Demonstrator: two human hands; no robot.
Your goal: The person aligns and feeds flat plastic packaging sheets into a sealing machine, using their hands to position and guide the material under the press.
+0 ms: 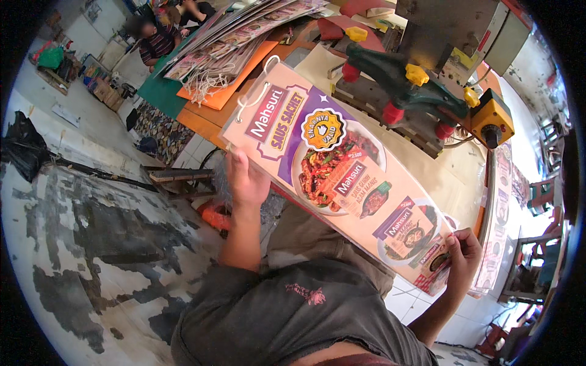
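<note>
Across my lap and the edge of the workbench I hold a long printed hanging sign [282,160], peach and purple with food pictures under a glossy surface. A white cord [255,100] loops through eyelets at its upper left end. My left hand [247,180] grips the long near edge close to that end, its fingers mostly hidden behind the sign. At the opposite, lower right end, my right hand [465,253] pinches the corner between thumb and fingers. The sign lies tilted, its printed face toward me.
A heap of similar signs [244,39] with white cords lies on the bench at upper left, over an orange sheet [259,66]. Beyond the sign stands a machine with a dark green bar [397,76] and a yellow control box [493,119]. Another person [160,46] sits far left.
</note>
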